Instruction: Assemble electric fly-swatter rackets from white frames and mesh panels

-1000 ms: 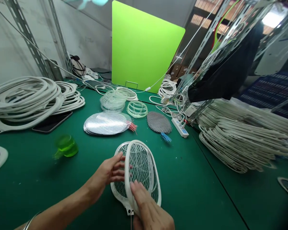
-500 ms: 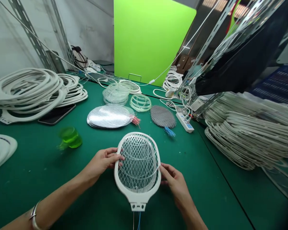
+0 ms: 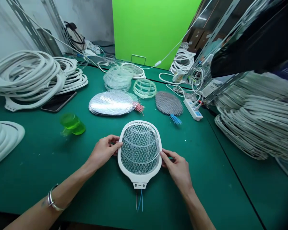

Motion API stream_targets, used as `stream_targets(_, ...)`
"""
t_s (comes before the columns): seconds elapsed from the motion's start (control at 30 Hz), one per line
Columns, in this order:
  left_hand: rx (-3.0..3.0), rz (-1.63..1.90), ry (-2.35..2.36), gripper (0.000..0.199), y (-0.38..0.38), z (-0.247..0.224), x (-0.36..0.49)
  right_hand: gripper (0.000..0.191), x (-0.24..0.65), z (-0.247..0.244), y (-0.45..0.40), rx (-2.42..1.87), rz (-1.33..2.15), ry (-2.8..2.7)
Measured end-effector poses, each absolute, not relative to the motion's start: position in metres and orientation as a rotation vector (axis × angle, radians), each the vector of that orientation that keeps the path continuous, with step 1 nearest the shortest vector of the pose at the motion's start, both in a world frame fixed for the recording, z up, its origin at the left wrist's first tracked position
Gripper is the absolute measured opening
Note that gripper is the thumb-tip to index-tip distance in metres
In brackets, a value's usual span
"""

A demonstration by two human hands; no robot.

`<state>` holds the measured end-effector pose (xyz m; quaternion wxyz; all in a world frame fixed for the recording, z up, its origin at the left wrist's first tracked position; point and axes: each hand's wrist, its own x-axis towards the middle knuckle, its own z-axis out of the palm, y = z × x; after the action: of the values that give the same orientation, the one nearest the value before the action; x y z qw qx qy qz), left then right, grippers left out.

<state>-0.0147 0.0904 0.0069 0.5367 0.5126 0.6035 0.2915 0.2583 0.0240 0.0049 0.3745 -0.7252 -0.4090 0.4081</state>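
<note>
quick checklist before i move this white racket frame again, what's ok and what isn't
1. Left hand on the rim of the white frame: ok
2. Right hand on the opposite side: ok
3. Pink wire and blue wires out at the neck: ok
4. Green container apart from the frame: ok
5. Rim fully snapped together: cannot tell

1 lime-green bkgd panel point(image 3: 151, 30), gray wall point(image 3: 92, 20)

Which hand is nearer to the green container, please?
Left. The left hand is right of the green container, closer to the person; the right hand is farther right, beyond the white frame.
</note>
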Motion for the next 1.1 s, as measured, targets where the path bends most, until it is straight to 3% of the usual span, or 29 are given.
stream_targets(0.37,1.494,0.671,1.657,0.04,0.09,0.005,-0.011,0.04,0.257,0.009,0.026,-2.019,0.857,-1.282)
stream_targets(0.93,1.778,0.331,1.976,0.025,0.082,0.017,-0.002,0.034,0.254,0.014,0.029,-2.235,0.697,-1.466)
stream_targets(1.1,1.719,0.28,1.989,0.023,0.083,0.021,-0.001,0.034,0.255,0.022,0.03,-2.311,0.829,-1.388)
